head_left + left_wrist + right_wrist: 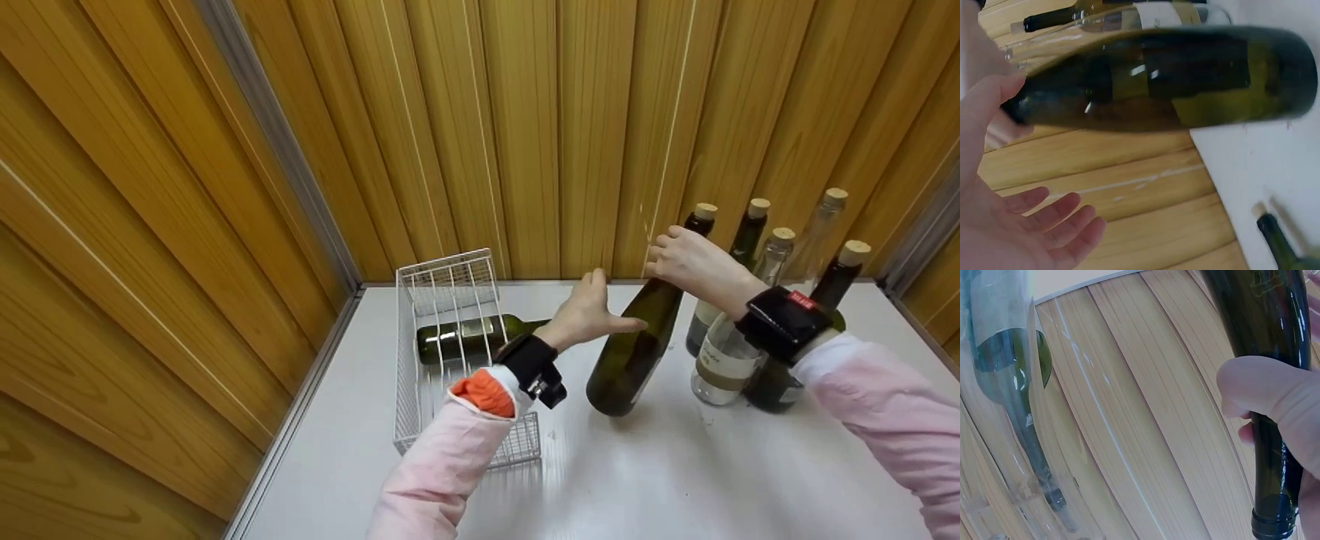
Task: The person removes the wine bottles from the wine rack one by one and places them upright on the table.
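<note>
Your right hand (694,262) is curled round the neck of a dark green wine bottle (630,367), which leans toward the right over the white surface (675,480), between the wire basket (405,375) and the corked bottles (724,367) standing at right. Your left hand (589,311) is open beside its body, thumb spread wide from the fingers, holding nothing; you cannot tell whether that thumb touches the glass. Behind your left wrist, a green bottle (442,342) lies on its side in the basket, neck pointing right.
</note>
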Action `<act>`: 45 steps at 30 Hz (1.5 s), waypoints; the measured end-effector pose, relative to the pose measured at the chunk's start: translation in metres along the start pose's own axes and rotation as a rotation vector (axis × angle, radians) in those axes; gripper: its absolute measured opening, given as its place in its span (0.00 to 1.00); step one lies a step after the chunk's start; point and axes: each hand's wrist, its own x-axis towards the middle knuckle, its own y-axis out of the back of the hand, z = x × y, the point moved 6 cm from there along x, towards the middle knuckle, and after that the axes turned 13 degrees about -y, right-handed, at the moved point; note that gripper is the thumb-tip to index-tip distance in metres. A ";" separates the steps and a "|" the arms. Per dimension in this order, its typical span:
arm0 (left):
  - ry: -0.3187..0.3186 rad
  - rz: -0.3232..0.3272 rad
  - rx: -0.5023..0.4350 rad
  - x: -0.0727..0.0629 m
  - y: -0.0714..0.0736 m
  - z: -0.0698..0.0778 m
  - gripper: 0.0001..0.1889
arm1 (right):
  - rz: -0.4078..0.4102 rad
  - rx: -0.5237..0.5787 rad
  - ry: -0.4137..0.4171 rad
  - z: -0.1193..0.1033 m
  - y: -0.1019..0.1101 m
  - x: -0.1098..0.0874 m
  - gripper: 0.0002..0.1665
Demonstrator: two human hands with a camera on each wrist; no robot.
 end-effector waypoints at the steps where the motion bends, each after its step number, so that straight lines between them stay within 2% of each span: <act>1: 0.012 0.000 0.003 0.002 -0.007 0.002 0.44 | -0.003 0.005 -0.001 0.000 0.000 0.000 0.11; 6: 0.073 0.020 -0.020 0.006 -0.036 0.007 0.49 | -0.027 0.020 -0.002 0.003 0.000 0.000 0.13; 10: 0.122 0.061 -0.095 0.004 -0.050 0.012 0.52 | -0.048 0.024 -0.001 0.007 0.001 -0.001 0.17; 17: 0.171 0.231 -0.274 -0.005 -0.066 0.014 0.56 | -0.078 -0.005 0.020 0.012 0.001 -0.003 0.19; 21: 0.195 0.294 -0.318 -0.010 -0.079 0.011 0.59 | -0.051 0.016 0.021 0.014 0.002 -0.004 0.18; 26: 0.224 0.332 -0.330 -0.015 -0.097 0.000 0.60 | -0.047 0.044 0.013 0.014 0.004 -0.005 0.18; 34: 0.164 0.388 -0.376 -0.018 -0.110 -0.011 0.52 | -0.073 0.041 0.023 0.011 0.003 -0.007 0.18; 45: 0.042 0.494 -0.353 -0.022 -0.117 -0.017 0.42 | -0.047 0.061 0.026 0.006 0.002 -0.007 0.15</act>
